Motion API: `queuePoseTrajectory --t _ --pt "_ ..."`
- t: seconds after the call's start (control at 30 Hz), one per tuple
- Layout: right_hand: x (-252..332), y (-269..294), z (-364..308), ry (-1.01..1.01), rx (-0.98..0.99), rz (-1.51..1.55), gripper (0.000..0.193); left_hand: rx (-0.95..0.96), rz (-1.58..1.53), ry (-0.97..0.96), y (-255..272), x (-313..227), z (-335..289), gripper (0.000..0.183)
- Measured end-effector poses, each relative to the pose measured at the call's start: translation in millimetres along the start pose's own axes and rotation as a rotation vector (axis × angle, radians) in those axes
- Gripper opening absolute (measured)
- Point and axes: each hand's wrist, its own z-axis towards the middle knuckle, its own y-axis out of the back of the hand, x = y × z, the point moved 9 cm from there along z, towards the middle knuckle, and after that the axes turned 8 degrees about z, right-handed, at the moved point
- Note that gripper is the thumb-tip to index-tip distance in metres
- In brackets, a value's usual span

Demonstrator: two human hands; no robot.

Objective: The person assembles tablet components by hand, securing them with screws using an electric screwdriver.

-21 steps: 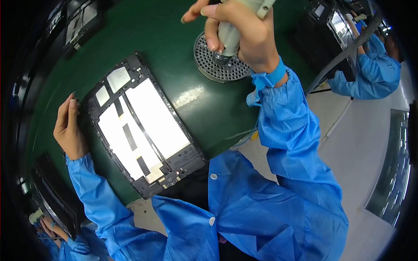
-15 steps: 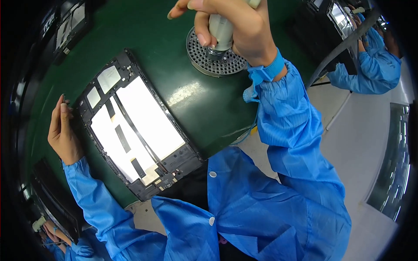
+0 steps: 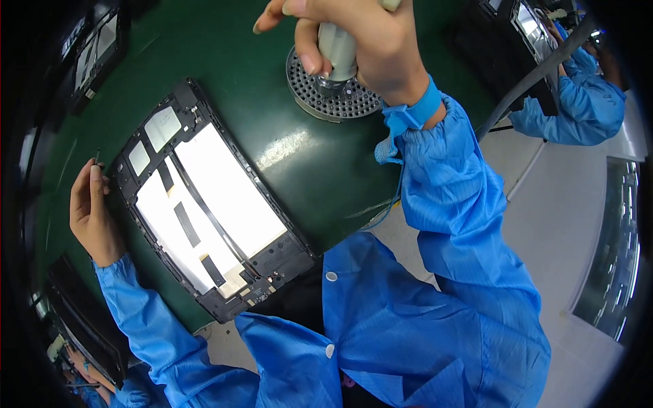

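An opened tablet lies tilted on the green table, its black frame around bright silver-white battery panels with dark strips. Beside its left edge is my left hand, thumb and fingers pinched together. A small thin dark thing pokes up at their tips, too small to name. My right hand wraps round a pale, cylindrical electric screwdriver, held upright with my index finger stretched out. Its lower end is over a round metal screw plate full of small holes; the bit's tip cannot be made out.
A blue wrist strap with a cord is on my right wrist. Another opened device lies at the far left, and dark panels stand at the near left. A grey cable curves at the right, near another person's blue sleeve.
The view has shifted slightly, so the tablet and both hands appear a little further left. The screwdriver remains over the round plate, and neither hand's grip has visibly changed.
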Motion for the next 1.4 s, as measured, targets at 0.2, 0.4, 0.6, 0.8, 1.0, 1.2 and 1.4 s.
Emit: queuePoseTrajectory --t 0.2,0.4,0.6,0.8,1.0,1.2,1.4 --pt "0.8 8.9 -0.6 0.003 0.005 -0.053 0.015 -0.02 -0.07 0.022 -5.1 -0.7 -1.4 0.03" --pt "-0.7 7.9 1.8 0.058 0.098 -0.169 0.023 0.015 -0.146 0.057 -5.9 -1.0 2.4 0.029" --pt "4.0 11.0 1.6 0.115 0.126 -0.086 0.028 0.151 -0.149 0.103 -13.9 -15.9 5.4 0.024" --pt "21.8 -12.7 10.7 0.099 0.121 -0.264 0.045 0.28 -0.108 0.142 -27.2 -25.6 6.7 0.022" --pt "19.5 -68.2 23.9 0.184 0.22 -0.296 0.043 0.31 -0.11 0.154 -26.2 -22.3 4.7 0.022" --pt "-2.0 -118.4 41.7 0.026 0.395 -0.097 0.037 0.306 -0.063 0.116 -22.5 -31.6 5.7 0.024" --pt "-20.0 -225.4 43.1 0.083 0.38 0.141 0.02 0.387 -0.096 -0.084 -28.6 -45.7 -21.0 0.023"
